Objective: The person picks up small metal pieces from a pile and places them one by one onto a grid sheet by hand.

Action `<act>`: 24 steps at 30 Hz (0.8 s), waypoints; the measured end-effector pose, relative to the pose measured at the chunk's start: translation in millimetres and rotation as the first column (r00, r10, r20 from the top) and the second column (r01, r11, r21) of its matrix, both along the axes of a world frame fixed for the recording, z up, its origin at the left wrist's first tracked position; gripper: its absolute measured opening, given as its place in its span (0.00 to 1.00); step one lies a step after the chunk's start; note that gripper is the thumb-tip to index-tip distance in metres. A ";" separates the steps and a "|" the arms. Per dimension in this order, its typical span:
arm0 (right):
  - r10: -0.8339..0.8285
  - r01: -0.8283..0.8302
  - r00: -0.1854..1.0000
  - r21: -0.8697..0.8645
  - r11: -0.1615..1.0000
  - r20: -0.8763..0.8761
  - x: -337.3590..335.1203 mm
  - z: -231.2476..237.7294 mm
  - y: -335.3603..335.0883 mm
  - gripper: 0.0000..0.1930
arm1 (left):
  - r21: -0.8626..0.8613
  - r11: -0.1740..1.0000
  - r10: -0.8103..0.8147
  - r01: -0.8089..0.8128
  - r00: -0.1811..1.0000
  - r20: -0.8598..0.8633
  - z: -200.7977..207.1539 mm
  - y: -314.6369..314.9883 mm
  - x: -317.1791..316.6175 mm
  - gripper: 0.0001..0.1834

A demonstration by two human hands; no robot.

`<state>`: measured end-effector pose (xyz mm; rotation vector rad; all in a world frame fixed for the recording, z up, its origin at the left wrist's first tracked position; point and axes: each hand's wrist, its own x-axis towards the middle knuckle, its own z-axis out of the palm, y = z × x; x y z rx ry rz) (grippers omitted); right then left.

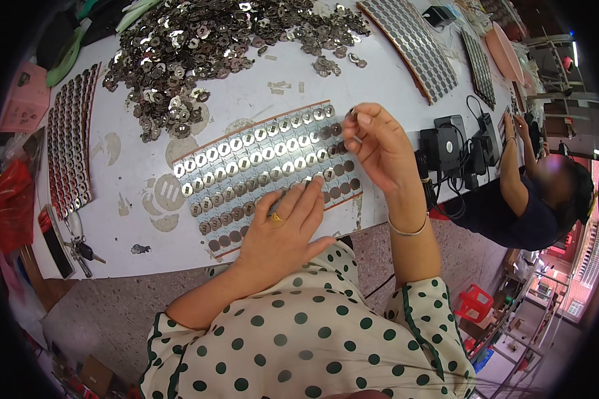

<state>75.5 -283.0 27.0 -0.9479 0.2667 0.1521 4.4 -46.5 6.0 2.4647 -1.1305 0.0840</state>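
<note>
A flat panel (227, 153) with rows of round slots lies on the table in front of me. Shiny metal pieces with slotted centres fill many places, while darker round spots show along its right end and lower edge. My left hand (281, 225) rests on the panel's lower middle, fingers stretched out and a ring on one of them. Just above the panel's right end, my right hand (385, 141) is raised in a pinch. A small dark metal piece (353, 114) shows at its fingertips, partly hidden by them.
A big heap of loose metal pieces (180, 60) covers the table's far side. Filled panels lie at the left (73, 143) and far right (412, 46). Black power adapters (444, 147) with cables sit at right, near another person (529, 193). Keys (83, 247) lie at the left edge.
</note>
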 end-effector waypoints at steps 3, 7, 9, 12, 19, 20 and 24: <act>0.047 -0.047 0.999 -0.021 0.999 -0.018 -17.5 1.2 1.7 0.02 | -0.005 1.000 0.008 -0.008 1.000 -0.002 0.2 -0.1 -0.3 0.37; 0.037 -0.037 0.997 0.005 0.999 0.068 -32.4 -2.9 5.9 0.03 | -0.015 1.000 0.010 -0.010 1.000 0.001 -0.2 -0.4 -0.5 0.37; 0.033 -0.029 0.995 -0.044 0.999 0.099 -37.4 -4.2 7.3 0.07 | -0.018 1.000 0.009 -0.009 1.000 0.003 -0.4 -0.8 -0.4 0.37; 0.022 -0.022 1.000 -0.039 0.999 0.004 -39.5 10.1 17.0 0.11 | -0.023 1.000 0.019 -0.019 1.000 -0.002 -2.6 0.2 -1.0 0.37; 0.085 -0.087 0.996 -0.064 0.994 -0.037 -46.6 1.3 1.7 0.10 | -0.025 0.999 0.019 -0.019 1.000 -0.003 -1.9 -0.4 -0.9 0.37; 0.085 -0.098 0.994 -0.235 0.967 -0.066 -46.6 2.6 1.4 0.10 | -0.023 1.000 0.018 -0.018 1.000 0.002 -2.1 -0.3 -1.0 0.37; 0.117 -0.189 0.980 -0.567 0.802 -0.160 -46.0 5.5 0.3 0.07 | -0.021 1.000 0.017 -0.017 1.000 -0.005 -3.7 -0.1 -1.6 0.37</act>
